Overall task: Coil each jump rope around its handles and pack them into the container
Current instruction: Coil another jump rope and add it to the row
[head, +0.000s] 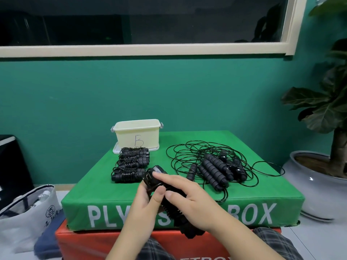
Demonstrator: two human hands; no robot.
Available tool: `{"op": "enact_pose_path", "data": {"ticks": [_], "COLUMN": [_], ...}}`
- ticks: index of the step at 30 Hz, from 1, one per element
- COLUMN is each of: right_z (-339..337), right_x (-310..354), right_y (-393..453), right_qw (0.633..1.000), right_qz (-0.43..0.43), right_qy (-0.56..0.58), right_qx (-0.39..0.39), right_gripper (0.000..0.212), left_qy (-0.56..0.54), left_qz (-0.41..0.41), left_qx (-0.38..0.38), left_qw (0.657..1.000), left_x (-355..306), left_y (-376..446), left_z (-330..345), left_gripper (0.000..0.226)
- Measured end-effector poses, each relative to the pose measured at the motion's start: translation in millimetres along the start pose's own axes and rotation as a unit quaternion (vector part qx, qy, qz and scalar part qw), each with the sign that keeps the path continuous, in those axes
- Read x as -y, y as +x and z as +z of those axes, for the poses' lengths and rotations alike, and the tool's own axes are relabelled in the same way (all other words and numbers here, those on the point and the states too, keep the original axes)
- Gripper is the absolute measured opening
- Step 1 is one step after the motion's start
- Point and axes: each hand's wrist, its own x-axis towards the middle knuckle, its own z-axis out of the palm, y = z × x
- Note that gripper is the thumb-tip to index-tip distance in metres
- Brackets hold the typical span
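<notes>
Both hands, left hand [144, 201] and right hand [189, 197], grip the wound jump rope [169, 201]; a loosened pinch could let the coils spring undone.

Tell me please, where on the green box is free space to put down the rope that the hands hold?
Free: the front left corner of the green box, below the coiled ropes; also the back right corner beside the container. Crowded: the right half, under the loose ropes.
</notes>
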Motion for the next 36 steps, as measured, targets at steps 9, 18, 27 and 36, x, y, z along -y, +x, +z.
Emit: {"op": "enact_pose_path", "data": {"ticks": [9,18,27,36], "right_z": [13,12,36,30], "right_x": [-10,-1,5,-4], "right_y": [6,8,8,9], "right_qw": [0.994,0.96,0.917,0.955], "right_qz": [-0.025,0.014,0.08,0.031], "right_qy": [-0.059,0.175,0.289,0.064], "right_qx": [-0.092,-0.218,-0.262,-0.287], "right_gripper": [0.039,0.039,0.037,0.027], "left_qy": [0.007,-0.126,-0.168,-0.133], "left_qz": [-0.015,-0.034,-0.08,-0.071], "left_qx": [-0.034,-0.072,-0.059,-0.076], "left_qw": [0.999,0.989,0.981,0.986], "left_x": [-7,-3,-3,-8], "left_y": [2,2,0,-5], "left_z": [-8,7,10,14], "left_gripper": [0.087,0.068,0.04,0.051]}}
